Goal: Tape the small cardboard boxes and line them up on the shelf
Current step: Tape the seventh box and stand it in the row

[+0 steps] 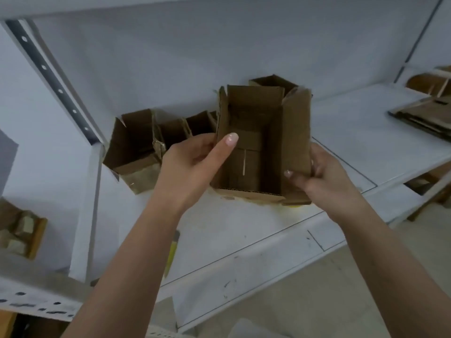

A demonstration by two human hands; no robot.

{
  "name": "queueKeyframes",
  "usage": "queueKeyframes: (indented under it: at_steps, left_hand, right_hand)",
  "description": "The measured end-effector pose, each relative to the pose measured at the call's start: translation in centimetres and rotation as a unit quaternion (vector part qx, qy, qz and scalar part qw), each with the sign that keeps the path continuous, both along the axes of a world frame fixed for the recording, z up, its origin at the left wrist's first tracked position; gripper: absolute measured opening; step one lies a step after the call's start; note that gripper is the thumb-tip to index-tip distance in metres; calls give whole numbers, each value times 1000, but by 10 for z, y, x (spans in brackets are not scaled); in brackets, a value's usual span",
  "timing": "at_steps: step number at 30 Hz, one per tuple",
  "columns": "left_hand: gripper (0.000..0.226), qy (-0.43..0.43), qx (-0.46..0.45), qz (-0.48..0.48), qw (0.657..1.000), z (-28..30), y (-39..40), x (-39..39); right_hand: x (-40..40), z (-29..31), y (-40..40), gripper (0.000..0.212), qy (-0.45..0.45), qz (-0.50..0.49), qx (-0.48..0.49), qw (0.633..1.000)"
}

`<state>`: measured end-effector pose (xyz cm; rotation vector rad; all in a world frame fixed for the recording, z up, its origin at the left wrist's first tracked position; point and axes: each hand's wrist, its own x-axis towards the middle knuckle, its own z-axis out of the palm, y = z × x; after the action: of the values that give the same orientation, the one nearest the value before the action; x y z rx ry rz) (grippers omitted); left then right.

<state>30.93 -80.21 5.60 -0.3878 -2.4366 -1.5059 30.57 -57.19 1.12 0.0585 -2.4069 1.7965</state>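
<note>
A small brown cardboard box (258,145) with its top flaps open is held just above the white shelf (244,225), its inside facing me. My left hand (192,164) grips its left wall, thumb inside the box. My right hand (319,176) grips the right flap and wall, thumb on the inner side. Along the back of the shelf stand several other open boxes: one at the left (133,147), two narrower ones beside it (172,132) (201,121), and one behind the held box (271,82).
A perforated metal upright (48,76) frames the shelf on the left. Flattened cardboard (424,115) lies at the far right of the shelf. A wooden tray with taped bits (22,228) sits at lower left. A yellow-tipped object (173,250) lies by my left forearm.
</note>
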Motion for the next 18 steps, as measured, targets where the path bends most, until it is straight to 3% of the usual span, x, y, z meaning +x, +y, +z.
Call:
queueKeyframes:
  at_steps: [2,5,9,18]
  left_hand:
    - [16,-4,-64,-4,998,0,8,-5]
    - [30,-24,-105,10,994,-7,16,-14]
    - [36,-59,-51,-30,996,-14,41,-19]
    - [37,-47,87,-38,994,-20,157,-39]
  right_hand:
    - [6,3,6,42,19,-27,15,999]
    - [15,10,22,40,39,-64,14,997]
    - [24,20,50,45,62,-99,0,993]
    - [21,24,156,29,22,-182,-41,982]
